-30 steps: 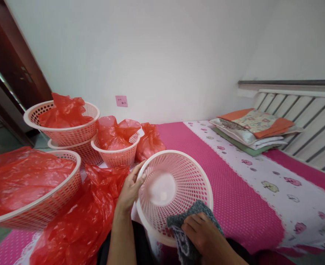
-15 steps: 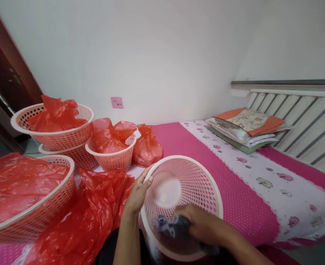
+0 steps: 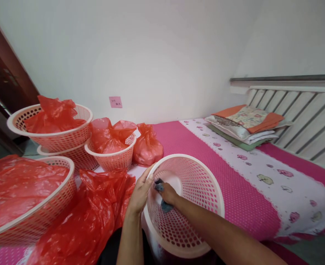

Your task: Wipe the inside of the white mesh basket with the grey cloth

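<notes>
A pale pink perforated plastic basket [image 3: 198, 184] lies tilted in my lap, its mouth facing me. My left hand [image 3: 140, 193] grips its left rim, fingers curled over the edge. My right hand [image 3: 168, 194] reaches deep inside the basket, closed on a grey-blue cloth [image 3: 159, 186] that is pressed against the basket's bottom. Most of the cloth is hidden under the hand.
A loose red plastic bag [image 3: 87, 217] lies left of my lap. Several pink baskets lined with red bags [image 3: 50, 127] stand at the left. A knotted red bag [image 3: 147, 147] sits by the wall. Folded bedding [image 3: 245, 125] rests on the pink bedspread [image 3: 234, 195] near a slatted headboard [image 3: 303, 117].
My right hand has pushed the cloth from the basket's near rim deep inside to its bottom. The left hand has kept its grip on the rim.
</notes>
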`<act>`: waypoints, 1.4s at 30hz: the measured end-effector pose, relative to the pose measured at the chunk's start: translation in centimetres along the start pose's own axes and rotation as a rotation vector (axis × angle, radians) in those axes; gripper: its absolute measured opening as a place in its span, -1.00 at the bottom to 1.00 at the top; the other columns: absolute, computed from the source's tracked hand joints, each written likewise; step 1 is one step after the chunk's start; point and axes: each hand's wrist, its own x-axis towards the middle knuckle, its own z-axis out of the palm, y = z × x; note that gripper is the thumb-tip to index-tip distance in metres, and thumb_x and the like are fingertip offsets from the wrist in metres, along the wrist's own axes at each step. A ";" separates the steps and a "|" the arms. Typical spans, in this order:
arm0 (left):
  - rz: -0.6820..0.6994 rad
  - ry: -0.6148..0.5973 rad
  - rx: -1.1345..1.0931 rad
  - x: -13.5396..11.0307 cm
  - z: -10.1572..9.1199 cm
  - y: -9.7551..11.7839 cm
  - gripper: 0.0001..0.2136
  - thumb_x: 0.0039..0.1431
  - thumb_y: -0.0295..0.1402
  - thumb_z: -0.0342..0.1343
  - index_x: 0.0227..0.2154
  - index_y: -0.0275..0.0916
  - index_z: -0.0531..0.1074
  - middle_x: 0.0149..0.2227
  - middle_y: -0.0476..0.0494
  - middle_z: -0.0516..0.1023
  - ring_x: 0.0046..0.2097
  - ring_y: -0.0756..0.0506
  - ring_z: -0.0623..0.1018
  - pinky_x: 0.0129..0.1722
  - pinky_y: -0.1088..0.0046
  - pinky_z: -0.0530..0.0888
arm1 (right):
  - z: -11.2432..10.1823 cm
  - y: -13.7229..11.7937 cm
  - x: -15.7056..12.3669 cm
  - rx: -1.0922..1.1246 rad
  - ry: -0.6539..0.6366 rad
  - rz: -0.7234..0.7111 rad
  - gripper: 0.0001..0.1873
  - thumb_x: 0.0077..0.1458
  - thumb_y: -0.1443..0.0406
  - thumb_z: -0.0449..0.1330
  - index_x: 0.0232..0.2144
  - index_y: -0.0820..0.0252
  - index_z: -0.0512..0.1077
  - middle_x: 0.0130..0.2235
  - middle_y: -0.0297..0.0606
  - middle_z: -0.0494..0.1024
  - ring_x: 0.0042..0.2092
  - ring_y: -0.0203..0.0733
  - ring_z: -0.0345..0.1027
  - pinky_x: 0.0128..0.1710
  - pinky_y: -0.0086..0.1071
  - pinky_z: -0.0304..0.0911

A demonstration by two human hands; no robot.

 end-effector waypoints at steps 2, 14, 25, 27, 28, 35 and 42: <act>-0.014 -0.002 -0.014 0.0 -0.1 -0.2 -0.45 0.28 0.02 0.24 0.22 -0.15 0.55 0.34 -0.26 0.52 0.43 -0.32 0.39 0.50 0.05 0.19 | 1.6 1.3 0.2 0.022 -0.002 0.044 -0.87 0.14 0.42 0.28 -0.45 0.18 0.51 -0.28 -0.26 0.65 -0.13 -0.10 0.46 -0.08 -0.37 0.25; -0.018 -0.039 -0.040 0.0 0.0 0.0 -0.46 0.27 0.01 0.26 0.22 -0.15 0.56 0.33 -0.27 0.54 0.43 -0.33 0.40 0.50 0.04 0.17 | 3.0 1.9 -0.2 0.329 0.014 0.230 -0.89 0.12 0.47 0.19 -0.42 0.22 0.44 -0.49 -0.40 0.43 -0.46 -0.31 0.29 -0.34 -0.43 0.24; -0.055 0.016 -0.062 0.0 -0.5 0.0 -0.30 0.20 0.08 0.30 0.33 -0.12 0.44 0.41 -0.25 0.43 0.48 -0.34 0.31 0.51 0.06 0.13 | 0.9 -0.7 -4.1 0.498 -0.111 0.197 -0.92 -0.06 0.39 0.33 -0.40 0.22 0.53 -0.45 -0.37 0.54 -0.41 -0.27 0.35 -0.28 -0.37 0.27; -0.050 0.006 -0.068 -0.1 -0.5 0.2 -0.31 0.23 0.04 0.28 0.37 -0.07 0.39 0.44 -0.21 0.39 0.50 -0.32 0.27 0.52 0.08 0.12 | 0.4 -1.2 -5.5 0.537 -0.146 0.173 -0.85 -0.08 0.31 0.38 -0.39 0.21 0.55 -0.43 -0.36 0.56 -0.40 -0.25 0.38 -0.25 -0.34 0.30; -0.048 0.002 -0.066 -0.2 -0.5 0.3 -0.31 0.25 0.03 0.27 0.39 -0.05 0.37 0.45 -0.20 0.37 0.51 -0.32 0.26 0.52 0.08 0.12 | 0.2 -1.5 -6.1 0.565 -0.163 0.159 -0.80 -0.11 0.26 0.42 -0.39 0.21 0.55 -0.43 -0.36 0.56 -0.40 -0.24 0.38 -0.23 -0.33 0.32; -0.032 -0.036 -0.053 -0.1 -1.1 0.1 -0.45 0.35 -0.05 0.20 0.35 0.00 0.41 0.46 -0.11 0.36 0.48 -0.28 0.31 0.51 0.06 0.13 | -0.7 -4.1 -10.2 0.725 -0.230 0.062 -0.50 -0.28 0.02 0.56 -0.36 0.22 0.60 -0.37 -0.31 0.63 -0.29 -0.16 0.47 -0.09 -0.26 0.37; -0.012 -0.038 -0.048 -0.2 -1.5 -0.2 -0.44 0.34 -0.06 0.22 0.35 -0.06 0.42 0.44 -0.16 0.39 0.49 -0.30 0.29 0.52 0.05 0.11 | -1.6 -5.3 -13.1 0.599 -0.252 -0.022 -0.60 -0.14 0.06 0.50 -0.33 0.21 0.59 -0.37 -0.35 0.59 -0.26 -0.19 0.42 -0.10 -0.31 0.33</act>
